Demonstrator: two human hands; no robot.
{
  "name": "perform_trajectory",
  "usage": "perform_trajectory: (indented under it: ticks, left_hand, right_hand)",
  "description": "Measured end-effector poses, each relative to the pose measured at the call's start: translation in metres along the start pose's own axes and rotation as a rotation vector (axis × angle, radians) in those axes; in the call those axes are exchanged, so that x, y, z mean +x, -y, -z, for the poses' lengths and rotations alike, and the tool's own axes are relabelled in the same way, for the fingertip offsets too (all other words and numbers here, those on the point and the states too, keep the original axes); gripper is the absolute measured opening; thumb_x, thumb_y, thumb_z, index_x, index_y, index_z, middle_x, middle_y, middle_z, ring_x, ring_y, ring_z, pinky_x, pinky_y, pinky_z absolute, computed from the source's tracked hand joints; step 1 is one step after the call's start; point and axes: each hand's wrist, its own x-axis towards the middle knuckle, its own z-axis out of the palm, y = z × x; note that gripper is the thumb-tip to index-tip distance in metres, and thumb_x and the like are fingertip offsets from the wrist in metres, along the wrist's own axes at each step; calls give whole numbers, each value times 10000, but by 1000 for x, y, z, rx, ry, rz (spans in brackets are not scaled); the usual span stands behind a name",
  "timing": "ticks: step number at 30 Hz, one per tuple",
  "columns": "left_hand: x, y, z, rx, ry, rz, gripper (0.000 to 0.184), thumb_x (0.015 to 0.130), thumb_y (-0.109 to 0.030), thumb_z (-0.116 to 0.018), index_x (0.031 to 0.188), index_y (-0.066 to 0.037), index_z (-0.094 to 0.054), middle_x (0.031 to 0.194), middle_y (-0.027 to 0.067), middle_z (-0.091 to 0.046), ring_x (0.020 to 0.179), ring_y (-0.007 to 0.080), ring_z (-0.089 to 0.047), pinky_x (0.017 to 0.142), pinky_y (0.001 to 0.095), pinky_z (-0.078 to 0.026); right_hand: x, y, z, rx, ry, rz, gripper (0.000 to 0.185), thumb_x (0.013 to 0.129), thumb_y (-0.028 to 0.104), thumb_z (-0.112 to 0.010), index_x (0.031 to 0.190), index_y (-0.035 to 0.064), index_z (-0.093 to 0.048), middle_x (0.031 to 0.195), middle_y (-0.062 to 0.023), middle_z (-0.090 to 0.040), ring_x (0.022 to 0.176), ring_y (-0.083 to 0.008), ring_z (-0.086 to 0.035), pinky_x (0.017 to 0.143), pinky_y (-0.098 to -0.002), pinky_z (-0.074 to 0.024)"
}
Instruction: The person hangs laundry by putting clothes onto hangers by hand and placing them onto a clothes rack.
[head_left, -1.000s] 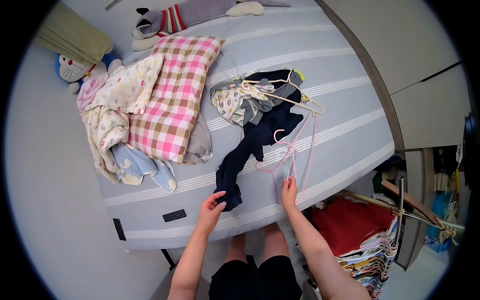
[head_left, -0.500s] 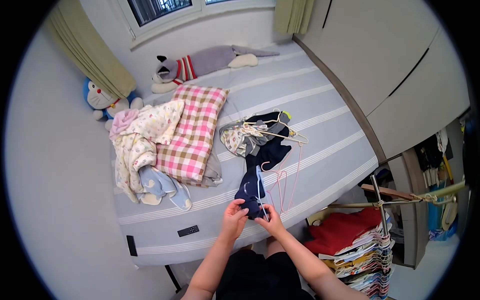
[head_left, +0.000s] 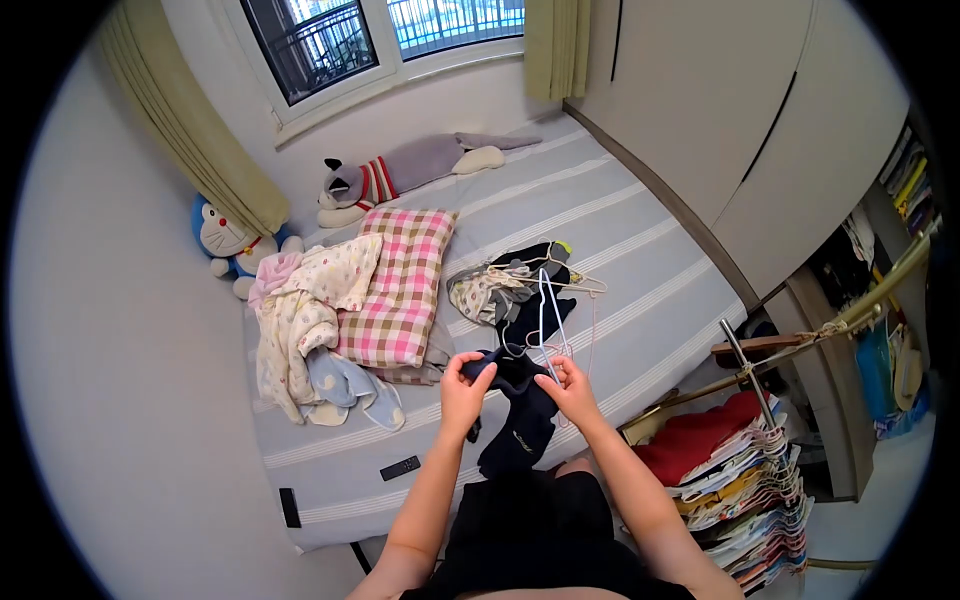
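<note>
Between my hands a dark navy garment [head_left: 527, 425] hangs over the near edge of the bed, a small light logo low on it. My left hand [head_left: 463, 397] pinches one side of its top opening. My right hand [head_left: 572, 393] grips the opposite side, together with a light-blue hanger [head_left: 546, 312] that points away from me. Just beyond lies a pile of clothes [head_left: 488, 297] with dark and patterned pieces. A cream hanger [head_left: 578, 284] rests on that pile, and a pink hanger [head_left: 593, 325] lies beside it, partly hidden.
Left of the clothes are a checked pillow [head_left: 402, 300] and a patterned blanket [head_left: 300, 320]. A remote control [head_left: 400, 468] and a black phone-like object [head_left: 289, 507] lie on the bed [head_left: 350, 525]. To my right, a rack holds clothes on hangers [head_left: 755, 500].
My hands have moved apart and slightly up, spreading the navy garment's opening so its body hangs down. The light-blue hanger now reaches farther forward. The camera view has tilted up toward the window.
</note>
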Motion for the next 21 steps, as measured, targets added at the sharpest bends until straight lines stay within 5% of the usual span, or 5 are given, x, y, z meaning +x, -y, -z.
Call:
perform_trajectory:
  ticks: [7,13,16,17,21]
  left_hand:
    - [24,-30,29,-120,31,-21,200,763,-6,-673,896,-36,-527,756,27,-595,653,85,-575,582,191,-464]
    - [35,-33,38,-73,22,-30,261,723,40,-624,970,-7,-555,811,67,-619,743,120,-595,673,217,-477]
    - [45,-18,41,326,-130,-226,284,709,12,-605,992,-11,-584,824,87,-631,766,155,-600,699,259,-477]
    - [47,-18,42,457,-202,-293,247,712,-48,-620,958,-32,-621,847,123,-642,765,237,-615,705,306,-479]
    - [67,-11,50,756,-290,-262,231,729,-148,-614,942,-65,-646,875,165,-635,798,330,-597,734,367,-473]
  right_hand:
    - [-11,13,41,-388,181,4,257,769,118,-683,965,34,-537,604,25,-543,564,-37,-476,522,-218,-375]
    - [-16,14,16,-334,39,106,135,858,127,-568,936,16,-562,563,3,-522,515,-48,-477,478,-209,-362]
    - [-24,22,-2,-302,2,190,131,878,115,-536,943,11,-582,557,1,-517,506,-44,-477,465,-202,-356]
    - [-29,27,-7,-291,5,222,133,883,110,-526,947,11,-587,554,0,-515,501,-41,-473,461,-196,-351]
    - [-58,44,-14,-199,73,209,169,890,110,-521,986,-4,-600,548,2,-503,501,-34,-456,470,-191,-352]
